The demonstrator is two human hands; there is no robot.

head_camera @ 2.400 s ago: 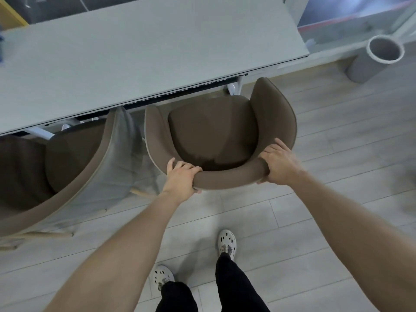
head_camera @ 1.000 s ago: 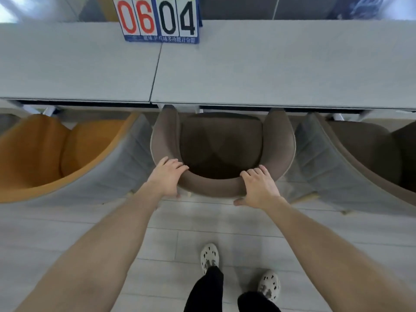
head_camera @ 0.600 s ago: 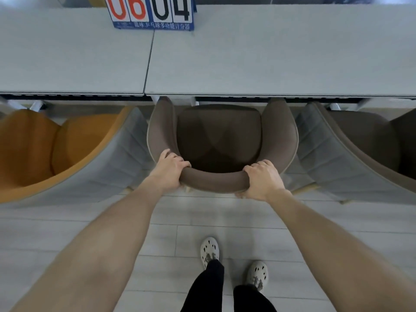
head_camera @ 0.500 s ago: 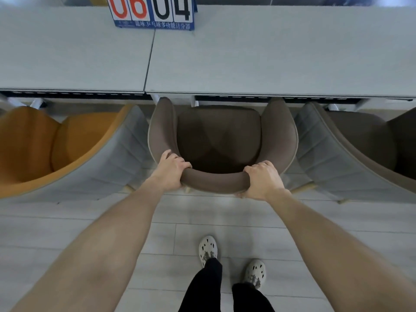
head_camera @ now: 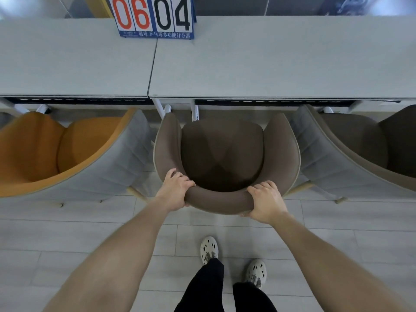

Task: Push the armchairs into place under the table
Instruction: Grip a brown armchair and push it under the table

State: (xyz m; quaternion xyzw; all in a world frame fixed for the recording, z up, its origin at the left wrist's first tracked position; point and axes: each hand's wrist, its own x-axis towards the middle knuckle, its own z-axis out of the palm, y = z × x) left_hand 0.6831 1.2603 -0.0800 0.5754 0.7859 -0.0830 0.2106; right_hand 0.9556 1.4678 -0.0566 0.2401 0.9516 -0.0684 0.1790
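Observation:
A brown armchair [head_camera: 222, 154] stands in front of me, its seat facing the grey table [head_camera: 270, 64]. Its front edge lies just short of the table's near edge, beside the white table legs. My left hand [head_camera: 174, 190] grips the left end of the curved backrest and my right hand [head_camera: 264, 202] grips the right end, fingers wrapped over the rim. An orange armchair [head_camera: 67, 152] stands to the left and another brown armchair [head_camera: 360, 147] to the right, both close beside the middle one.
A flip scoreboard [head_camera: 155, 16] reading 06 04 stands on the table at the seam between two tabletops. White table legs [head_camera: 164, 110] sit just ahead of the chair's left arm. My feet [head_camera: 209, 249] stand on pale plank flooring behind the chair.
My hands have gone from resting flat on the backrest to closed around it. The brown armchair sits a little lower in view, slightly farther from the table edge than half a second ago.

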